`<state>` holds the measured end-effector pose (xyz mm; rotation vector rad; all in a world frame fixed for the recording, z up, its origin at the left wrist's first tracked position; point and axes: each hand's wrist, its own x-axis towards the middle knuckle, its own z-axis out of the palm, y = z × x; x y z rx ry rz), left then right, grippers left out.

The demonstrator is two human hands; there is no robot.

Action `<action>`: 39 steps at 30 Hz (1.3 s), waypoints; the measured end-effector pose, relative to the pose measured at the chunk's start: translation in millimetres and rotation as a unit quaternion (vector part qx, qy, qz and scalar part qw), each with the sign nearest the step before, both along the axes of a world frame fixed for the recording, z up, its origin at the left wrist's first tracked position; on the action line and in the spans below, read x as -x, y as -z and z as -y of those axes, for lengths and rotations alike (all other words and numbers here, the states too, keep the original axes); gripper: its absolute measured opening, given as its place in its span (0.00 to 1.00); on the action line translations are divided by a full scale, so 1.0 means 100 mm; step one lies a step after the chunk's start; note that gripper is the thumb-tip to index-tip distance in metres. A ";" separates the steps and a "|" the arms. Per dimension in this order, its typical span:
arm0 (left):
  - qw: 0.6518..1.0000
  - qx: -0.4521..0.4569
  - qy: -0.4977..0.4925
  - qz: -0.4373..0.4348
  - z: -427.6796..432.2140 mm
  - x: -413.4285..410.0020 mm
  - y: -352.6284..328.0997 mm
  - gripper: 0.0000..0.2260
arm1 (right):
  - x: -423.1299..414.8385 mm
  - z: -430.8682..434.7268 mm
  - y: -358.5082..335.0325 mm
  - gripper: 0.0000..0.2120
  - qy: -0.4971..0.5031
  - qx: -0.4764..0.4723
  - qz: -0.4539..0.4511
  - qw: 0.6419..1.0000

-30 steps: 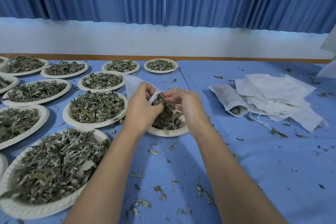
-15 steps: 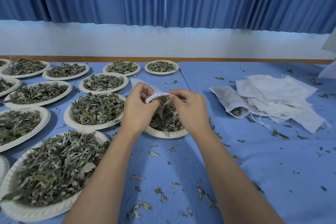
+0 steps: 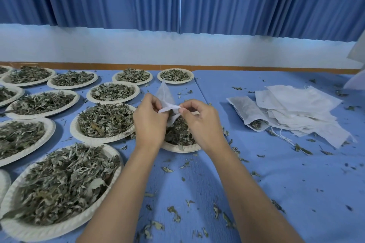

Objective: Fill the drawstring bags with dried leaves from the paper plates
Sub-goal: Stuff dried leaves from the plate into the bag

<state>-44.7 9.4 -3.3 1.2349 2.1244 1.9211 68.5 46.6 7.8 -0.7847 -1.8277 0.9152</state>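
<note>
Head view is showing the left grip point(image 3: 150, 122) and right grip point(image 3: 199, 122) pinching the bag point(image 3: 165, 94) mouth apart over a plate point(image 3: 177, 148), with one likely needing freeing to scoop leaves point(image 3: 178, 134).

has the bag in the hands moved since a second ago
Yes. The bag has swung its free end rightward and now points up at the far plate; its mouth stays above the near plate of leaves.
</note>
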 end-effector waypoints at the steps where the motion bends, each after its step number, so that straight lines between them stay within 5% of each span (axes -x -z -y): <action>1: 1.000 -0.001 0.025 0.017 0.00 0.00 -0.01 0.12 | 0.00 -0.02 0.00 0.08 0.013 0.005 -0.002 1.000; 5: 0.989 -0.008 0.120 0.084 0.05 0.02 -0.01 0.10 | -0.03 -0.04 -0.02 0.11 -0.007 0.057 -0.013 0.998; 8: 0.992 -0.011 0.089 0.085 0.07 0.06 -0.01 0.09 | -0.08 -0.08 -0.08 0.06 -0.013 0.076 0.018 0.997; 9: 0.993 -0.017 0.070 0.092 0.08 0.07 -0.02 0.10 | -0.11 -0.11 -0.10 0.05 0.003 0.066 0.075 0.995; 13: 0.993 -0.034 0.034 0.108 0.09 0.05 -0.07 0.10 | -0.16 -0.15 -0.15 0.34 0.037 0.024 0.402 0.915; 15: 0.991 -0.041 0.035 0.124 0.10 0.04 -0.08 0.10 | -0.12 -0.10 -0.13 0.37 0.018 0.019 0.467 0.884; 21: 0.974 -0.075 0.036 0.210 0.13 0.06 -0.10 0.11 | -0.08 -0.14 -0.06 0.15 0.014 0.001 0.448 0.894; 24: 0.971 -0.083 0.039 0.222 0.13 0.04 -0.12 0.11 | -0.04 -0.15 0.01 0.13 0.058 -0.003 0.382 0.922; 30: 0.959 -0.110 0.065 0.253 0.13 0.01 -0.17 0.10 | 0.02 -0.16 0.02 0.20 0.136 -0.016 0.241 0.961; 33: 0.953 -0.129 0.068 0.265 0.14 0.02 -0.21 0.10 | 0.03 -0.21 0.09 0.28 0.104 -0.086 0.327 0.935; 36: 0.945 -0.146 0.079 0.281 0.16 0.03 -0.24 0.10 | 0.09 -0.25 0.21 0.38 -0.049 -0.021 0.413 0.909; 39: 0.947 -0.143 0.085 0.274 0.15 0.02 -0.25 0.10 | 0.18 -0.32 0.27 0.38 -0.089 -0.026 0.416 0.905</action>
